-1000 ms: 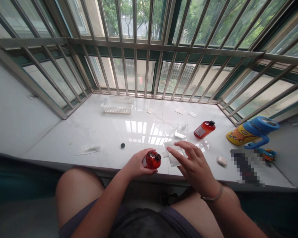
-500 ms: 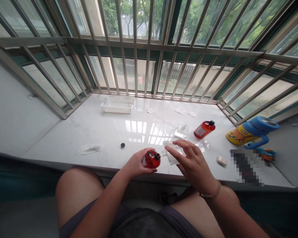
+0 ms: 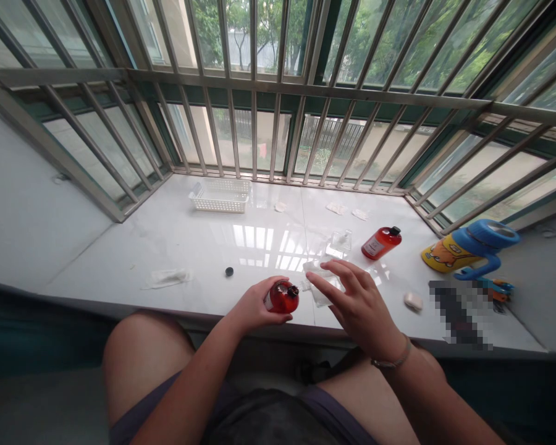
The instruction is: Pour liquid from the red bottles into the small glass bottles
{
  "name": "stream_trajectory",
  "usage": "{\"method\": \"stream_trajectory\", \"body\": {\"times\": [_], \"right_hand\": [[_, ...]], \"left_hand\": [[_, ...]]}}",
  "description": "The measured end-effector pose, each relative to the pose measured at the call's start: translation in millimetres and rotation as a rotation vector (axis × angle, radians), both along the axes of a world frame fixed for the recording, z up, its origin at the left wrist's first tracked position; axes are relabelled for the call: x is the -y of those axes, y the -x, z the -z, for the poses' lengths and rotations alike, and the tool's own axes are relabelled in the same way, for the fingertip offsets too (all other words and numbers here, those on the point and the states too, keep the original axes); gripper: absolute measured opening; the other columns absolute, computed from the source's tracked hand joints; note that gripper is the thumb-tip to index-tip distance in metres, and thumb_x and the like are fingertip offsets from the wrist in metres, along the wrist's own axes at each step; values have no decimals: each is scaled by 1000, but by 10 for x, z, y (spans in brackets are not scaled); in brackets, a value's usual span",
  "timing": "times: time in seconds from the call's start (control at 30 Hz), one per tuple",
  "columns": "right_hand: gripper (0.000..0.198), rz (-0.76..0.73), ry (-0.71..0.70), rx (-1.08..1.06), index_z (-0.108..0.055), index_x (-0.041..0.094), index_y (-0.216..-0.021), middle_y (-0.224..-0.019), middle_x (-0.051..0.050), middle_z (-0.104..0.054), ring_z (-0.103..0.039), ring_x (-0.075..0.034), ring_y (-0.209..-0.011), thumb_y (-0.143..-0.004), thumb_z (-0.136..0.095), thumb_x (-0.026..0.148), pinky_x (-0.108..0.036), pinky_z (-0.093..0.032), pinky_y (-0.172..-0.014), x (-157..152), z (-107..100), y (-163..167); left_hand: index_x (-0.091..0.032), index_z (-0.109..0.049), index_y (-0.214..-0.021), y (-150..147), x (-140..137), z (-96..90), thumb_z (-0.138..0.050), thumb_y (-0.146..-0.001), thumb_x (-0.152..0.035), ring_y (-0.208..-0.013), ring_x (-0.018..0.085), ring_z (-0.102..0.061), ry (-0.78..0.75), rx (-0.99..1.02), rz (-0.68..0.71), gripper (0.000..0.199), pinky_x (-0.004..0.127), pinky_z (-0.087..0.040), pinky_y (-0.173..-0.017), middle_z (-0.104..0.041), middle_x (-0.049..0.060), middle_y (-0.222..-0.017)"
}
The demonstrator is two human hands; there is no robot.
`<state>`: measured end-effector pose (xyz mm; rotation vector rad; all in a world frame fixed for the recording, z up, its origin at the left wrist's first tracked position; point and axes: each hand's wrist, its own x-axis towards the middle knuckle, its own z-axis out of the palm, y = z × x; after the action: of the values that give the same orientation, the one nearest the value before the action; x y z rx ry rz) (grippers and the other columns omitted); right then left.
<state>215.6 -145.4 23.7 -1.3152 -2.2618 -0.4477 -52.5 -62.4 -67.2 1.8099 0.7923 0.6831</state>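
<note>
Red bottle (image 3: 286,301): wrapped by my left hand (image 3: 258,304), over the surface's (image 3: 115,266) near edge.
Right hand (image 3: 362,312): fingers spread over a clear container (image 3: 320,298); grip I cannot tell.
Black cap (image 3: 229,272): lying loose; uncapping looks done, the rest unclear.

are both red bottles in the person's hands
No, the left hand grips one red bottle, while the other red bottle is on the white sill, beyond the right hand.
</note>
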Motion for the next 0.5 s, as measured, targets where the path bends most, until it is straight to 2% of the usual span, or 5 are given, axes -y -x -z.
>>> {"method": "stream_trajectory", "body": {"times": [0.5], "right_hand": [[60,-23,-30,8,-64,34,-149,-143,-10,-65,-57,-32,-138,-99,-62,1,-50,-51,-107,-33,0,5]], "left_hand": [[-27,-61,-147,6,1,20,-99,-68,-39,-135,34,-65,-9,8,-1,88,47,-50,-119,-67,11,-148]]}}
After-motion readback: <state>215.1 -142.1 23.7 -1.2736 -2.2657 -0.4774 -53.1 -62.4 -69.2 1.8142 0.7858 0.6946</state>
